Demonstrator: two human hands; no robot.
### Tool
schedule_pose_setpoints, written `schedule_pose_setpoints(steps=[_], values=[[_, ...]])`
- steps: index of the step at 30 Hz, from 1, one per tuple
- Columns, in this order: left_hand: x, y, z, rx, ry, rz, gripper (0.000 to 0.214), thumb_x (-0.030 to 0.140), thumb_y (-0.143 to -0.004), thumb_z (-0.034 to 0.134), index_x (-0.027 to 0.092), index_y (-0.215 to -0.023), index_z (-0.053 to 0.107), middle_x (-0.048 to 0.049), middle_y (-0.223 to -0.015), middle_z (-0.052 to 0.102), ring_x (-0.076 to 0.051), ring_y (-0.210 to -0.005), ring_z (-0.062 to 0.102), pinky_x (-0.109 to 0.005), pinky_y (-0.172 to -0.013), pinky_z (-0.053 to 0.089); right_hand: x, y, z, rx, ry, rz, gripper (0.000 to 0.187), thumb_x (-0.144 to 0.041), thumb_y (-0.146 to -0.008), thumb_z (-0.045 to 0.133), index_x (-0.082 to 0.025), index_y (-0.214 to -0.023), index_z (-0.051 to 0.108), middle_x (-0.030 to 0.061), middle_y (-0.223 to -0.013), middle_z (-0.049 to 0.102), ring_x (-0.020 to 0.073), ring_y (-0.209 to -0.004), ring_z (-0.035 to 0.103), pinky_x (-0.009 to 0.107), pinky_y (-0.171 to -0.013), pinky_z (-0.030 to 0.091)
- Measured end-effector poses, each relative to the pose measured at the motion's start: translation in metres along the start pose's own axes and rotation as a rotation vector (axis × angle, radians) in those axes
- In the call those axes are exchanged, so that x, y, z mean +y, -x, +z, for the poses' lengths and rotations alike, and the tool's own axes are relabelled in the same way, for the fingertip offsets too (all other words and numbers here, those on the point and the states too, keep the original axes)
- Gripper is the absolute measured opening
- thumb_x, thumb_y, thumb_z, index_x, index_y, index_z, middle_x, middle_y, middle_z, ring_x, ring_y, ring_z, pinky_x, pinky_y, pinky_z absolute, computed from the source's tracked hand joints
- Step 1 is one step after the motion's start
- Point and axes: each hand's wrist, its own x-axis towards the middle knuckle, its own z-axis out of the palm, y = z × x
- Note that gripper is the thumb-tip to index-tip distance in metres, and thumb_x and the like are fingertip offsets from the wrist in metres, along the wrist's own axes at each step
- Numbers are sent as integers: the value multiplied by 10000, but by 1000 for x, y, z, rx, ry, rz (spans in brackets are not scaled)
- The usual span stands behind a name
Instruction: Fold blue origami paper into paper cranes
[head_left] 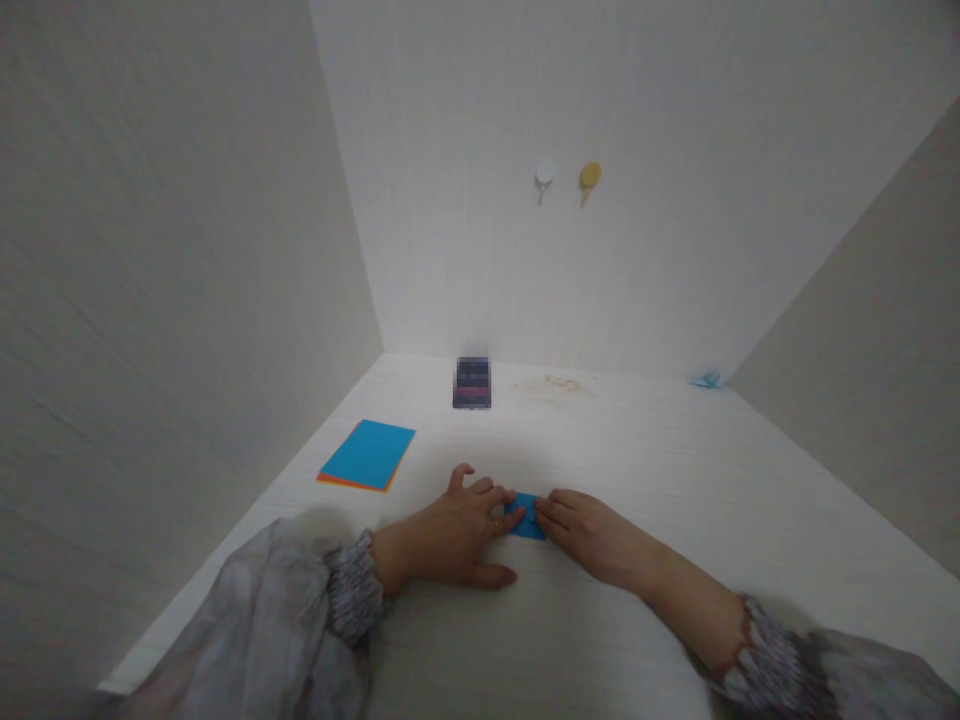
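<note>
A small piece of folded blue paper (529, 530) lies flat on the white table between my two hands. My left hand (469, 535) is spread, its fore and middle fingertips pressing on the paper's left part, its thumb on the bare table below. From the right, my right hand (592, 530) has its fingers pressed together on the paper's right edge; its thumb is hidden. The fingers cover part of the paper, so its exact folds cannot be made out.
Left of my hands lies a stack of coloured sheets (369, 455), blue on top, orange below. A dark phone-like object (472, 384), pixelated, is by the back wall. A small light-blue folded paper (707, 381) sits at the back right corner. Two hooks, white (544, 174) and yellow (590, 176), are on the wall.
</note>
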Motion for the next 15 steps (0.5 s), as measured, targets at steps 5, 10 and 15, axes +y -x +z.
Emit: schedule_pose_setpoints(steps=[5, 10, 15], values=[[1, 0, 0, -3, 10, -10, 608, 563, -758, 427, 189, -1234, 376, -137, -1197, 453, -281, -1015, 418, -543, -897, 165, 0, 1, 5, -7, 41, -9, 282, -146, -879, 321, -118, -882, 602, 113, -843, 591, 213, -747, 508, 350, -657, 443], [2, 0, 1, -1, -9, -24, 631, 570, -760, 415, 166, -1243, 363, -145, -1190, 452, -282, -1022, 413, -533, -903, 168, 2, 1, 11, 21, 47, -25, 268, -152, -882, 328, -125, -873, 594, 101, -820, 591, 207, -775, 507, 347, -700, 434], [2, -1, 2, -3, -35, -28, 616, 562, -783, 382, 155, -1246, 359, -152, -1195, 449, -282, -1035, 405, -531, -910, 163, 1, 0, 8, -44, 114, -40, 203, -137, -857, 399, -100, -852, 599, 103, -828, 594, 202, -775, 513, 333, -715, 443]])
